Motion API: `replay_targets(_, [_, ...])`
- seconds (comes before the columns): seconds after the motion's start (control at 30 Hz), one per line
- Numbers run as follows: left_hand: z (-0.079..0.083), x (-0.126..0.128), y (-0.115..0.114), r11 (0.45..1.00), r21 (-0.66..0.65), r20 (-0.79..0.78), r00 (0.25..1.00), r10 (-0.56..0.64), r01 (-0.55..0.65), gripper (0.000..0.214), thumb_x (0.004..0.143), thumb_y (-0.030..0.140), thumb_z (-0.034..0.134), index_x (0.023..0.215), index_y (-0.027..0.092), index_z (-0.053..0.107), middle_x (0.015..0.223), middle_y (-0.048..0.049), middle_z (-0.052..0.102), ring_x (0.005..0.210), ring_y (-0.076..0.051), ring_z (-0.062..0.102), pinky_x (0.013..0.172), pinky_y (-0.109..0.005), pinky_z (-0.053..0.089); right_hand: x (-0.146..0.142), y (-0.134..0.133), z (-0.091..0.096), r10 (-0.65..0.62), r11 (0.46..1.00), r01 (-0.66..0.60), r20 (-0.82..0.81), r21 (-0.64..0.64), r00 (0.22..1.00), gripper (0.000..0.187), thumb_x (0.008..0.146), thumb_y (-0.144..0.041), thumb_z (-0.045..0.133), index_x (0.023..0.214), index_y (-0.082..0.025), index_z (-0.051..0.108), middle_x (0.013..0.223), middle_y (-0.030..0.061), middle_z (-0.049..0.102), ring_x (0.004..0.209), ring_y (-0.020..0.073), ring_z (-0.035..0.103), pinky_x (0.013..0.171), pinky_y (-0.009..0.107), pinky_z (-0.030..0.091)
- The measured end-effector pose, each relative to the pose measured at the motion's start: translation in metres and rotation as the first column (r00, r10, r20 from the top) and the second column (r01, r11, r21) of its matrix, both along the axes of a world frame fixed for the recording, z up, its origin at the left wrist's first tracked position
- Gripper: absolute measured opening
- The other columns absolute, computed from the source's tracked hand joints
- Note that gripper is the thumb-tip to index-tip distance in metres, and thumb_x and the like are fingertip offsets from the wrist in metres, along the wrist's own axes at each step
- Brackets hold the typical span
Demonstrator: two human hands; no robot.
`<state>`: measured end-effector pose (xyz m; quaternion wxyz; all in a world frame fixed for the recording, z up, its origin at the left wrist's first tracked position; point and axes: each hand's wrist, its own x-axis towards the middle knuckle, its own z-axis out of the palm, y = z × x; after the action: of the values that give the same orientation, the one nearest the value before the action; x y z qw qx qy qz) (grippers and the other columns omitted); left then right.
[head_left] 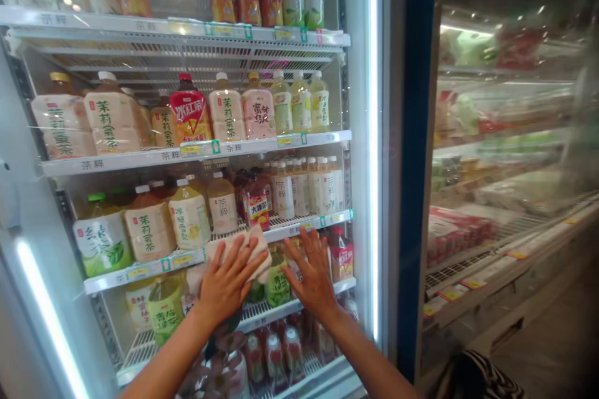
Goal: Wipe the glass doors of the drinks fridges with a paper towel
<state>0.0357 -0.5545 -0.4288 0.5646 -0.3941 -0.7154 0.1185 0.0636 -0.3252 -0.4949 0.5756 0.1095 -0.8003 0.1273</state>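
Observation:
My left hand [225,277] presses a whitish cloth [260,254] flat against the glass door of a lit drinks fridge, its fingers stretched over the cloth. Part of the cloth is hidden under the palm. To the right, my right hand [311,271] rests with spread fingers on the glass and holds nothing. Behind the glass, near the hands, stand a green tea bottle [277,283], a dark red bottle [256,202] and a pale-labelled bottle [222,206].
Several white shelves [196,151] hold rows of bottled drinks. A bright light strip [373,137] runs down the door's right side, another [49,318] down the left. Beyond a dark blue post [416,168] stands an open chiller [510,249] with packaged goods. Something striped [486,374] shows at bottom right.

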Motion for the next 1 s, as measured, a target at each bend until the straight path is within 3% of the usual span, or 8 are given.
replay_targets(0.13, [0.058, -0.009, 0.035, 0.992, 0.119, -0.022, 0.999, 0.05, -0.047, 0.075, 0.092, 0.042, 0.06, 0.159, 0.031, 0.027, 0.171, -0.0059, 0.013, 0.159, -0.031, 0.003, 0.129, -0.054, -0.002, -0.002, 0.02, 0.01, 0.0, 0.999, -0.001, -0.027, -0.045, 1.0, 0.073, 0.1, -0.03, 0.059, 0.161, -0.04, 0.021, 0.173, 0.0027, 0.011, 0.159, 0.0327, 0.008, 0.125, 0.067, 0.018])
replay_targets(0.23, [0.036, -0.007, 0.041, 1.0, -0.024, -0.041, 0.999, -0.02, 0.019, 0.075, 0.091, 0.043, 0.06, 0.158, 0.026, 0.032, 0.171, -0.0081, 0.014, 0.159, -0.033, 0.003, 0.129, -0.055, -0.001, -0.001, 0.028, -0.008, -0.013, 0.995, 0.014, 0.006, -0.098, 1.0, 0.072, 0.1, -0.03, 0.057, 0.162, -0.037, 0.021, 0.173, 0.0047, 0.013, 0.159, 0.0327, 0.011, 0.125, 0.066, 0.021])
replay_targets(0.37, [-0.002, -0.006, 0.043, 0.973, -0.197, -0.074, 0.988, -0.136, 0.119, 0.065, 0.092, 0.046, 0.056, 0.153, 0.031, 0.041, 0.17, 0.0013, 0.022, 0.159, -0.024, 0.008, 0.131, -0.045, 0.005, -0.001, 0.038, -0.016, -0.016, 0.997, 0.017, 0.008, -0.074, 1.0, 0.07, 0.1, -0.03, 0.058, 0.161, -0.037, 0.024, 0.173, 0.0044, 0.014, 0.159, 0.0332, 0.011, 0.124, 0.066, 0.023])
replay_targets(0.57, [0.057, -0.015, 0.069, 0.998, -0.056, -0.046, 0.999, -0.007, 0.005, 0.073, 0.094, 0.043, 0.054, 0.16, 0.027, 0.026, 0.171, -0.0081, 0.013, 0.159, -0.033, 0.006, 0.129, -0.058, 0.001, -0.006, 0.036, 0.005, -0.011, 0.995, 0.009, -0.024, -0.101, 1.0, 0.07, 0.101, -0.031, 0.056, 0.162, -0.039, 0.021, 0.173, 0.0028, 0.013, 0.159, 0.0335, 0.008, 0.123, 0.068, 0.021])
replay_targets(0.77, [0.026, -0.007, 0.008, 0.962, -0.262, -0.085, 0.991, -0.103, 0.077, 0.065, 0.094, 0.048, 0.053, 0.155, 0.033, 0.037, 0.168, 0.001, 0.028, 0.159, -0.023, 0.014, 0.131, -0.047, 0.006, -0.008, 0.022, -0.003, -0.03, 0.997, 0.029, -0.021, -0.077, 0.999, 0.072, 0.1, -0.03, 0.055, 0.162, -0.038, 0.019, 0.173, 0.0034, 0.01, 0.159, 0.0363, 0.005, 0.122, 0.072, 0.019])
replay_targets(0.83, [0.052, -0.009, -0.019, 0.967, -0.248, -0.093, 0.992, -0.087, 0.061, 0.066, 0.094, 0.048, 0.053, 0.156, 0.033, 0.036, 0.168, 0.0004, 0.029, 0.159, -0.024, 0.014, 0.131, -0.048, 0.005, -0.011, 0.02, 0.013, -0.041, 0.997, 0.038, -0.045, -0.066, 0.998, 0.073, 0.1, -0.032, 0.056, 0.162, -0.04, 0.019, 0.173, 0.002, 0.01, 0.159, 0.0379, 0.001, 0.121, 0.075, 0.017])
replay_targets(0.93, [0.102, -0.01, -0.054, 1.0, 0.012, -0.077, 0.997, 0.02, -0.019, 0.067, 0.096, 0.046, 0.053, 0.158, 0.037, 0.028, 0.17, 0.0012, 0.021, 0.159, -0.025, 0.008, 0.13, -0.053, 0.004, -0.016, 0.011, 0.035, -0.05, 0.996, 0.044, -0.079, -0.071, 0.996, 0.073, 0.1, -0.034, 0.055, 0.162, -0.041, 0.017, 0.173, 0.0017, 0.008, 0.158, 0.0395, -0.003, 0.12, 0.078, 0.015])
replay_targets(1.0, [0.105, -0.007, -0.074, 0.972, 0.227, -0.045, 0.996, 0.077, -0.065, 0.069, 0.096, 0.043, 0.055, 0.158, 0.039, 0.025, 0.172, 0.0013, 0.014, 0.16, -0.027, 0.004, 0.13, -0.056, 0.005, -0.017, -0.001, 0.039, -0.051, 0.995, 0.043, -0.087, -0.091, 0.995, 0.073, 0.101, -0.033, 0.054, 0.163, -0.04, 0.015, 0.173, 0.0027, 0.007, 0.158, 0.0398, -0.003, 0.119, 0.078, 0.016])
